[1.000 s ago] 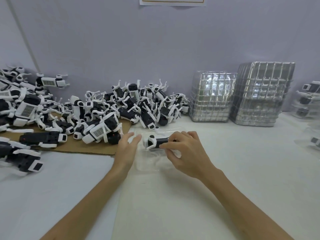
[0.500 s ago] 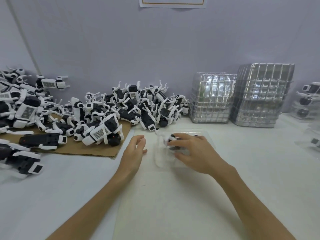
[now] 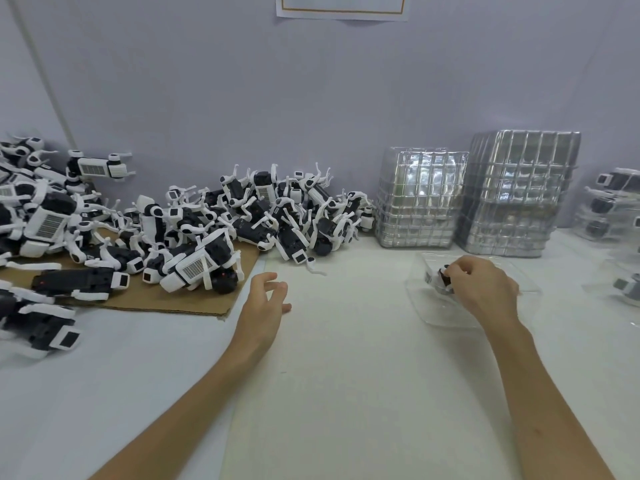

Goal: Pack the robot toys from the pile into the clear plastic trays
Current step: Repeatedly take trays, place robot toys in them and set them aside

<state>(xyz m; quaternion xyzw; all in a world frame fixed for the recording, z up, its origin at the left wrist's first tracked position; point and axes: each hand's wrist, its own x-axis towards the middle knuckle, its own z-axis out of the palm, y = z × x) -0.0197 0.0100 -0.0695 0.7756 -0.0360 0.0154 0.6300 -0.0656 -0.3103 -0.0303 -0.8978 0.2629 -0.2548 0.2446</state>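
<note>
Both hands are well apart above the white table (image 3: 346,393). The left hand (image 3: 265,303) holds nothing and its fingers are loosely curled, near the corner of the flat brown cardboard sheet (image 3: 156,303). On this sheet and beside it, against the wall, lies the big pile of black and white robot toys (image 3: 207,230). Further right, the right hand (image 3: 481,289) grips one small black and white robot toy (image 3: 440,277) with curled fingers, inside the shallow clear plastic tray (image 3: 446,315) that lies on the table. Behind this tray stand two stacks of clear plastic trays (image 3: 420,199); the right one is taller. At the far right edge are more trays with toys inside (image 3: 613,206).
</note>
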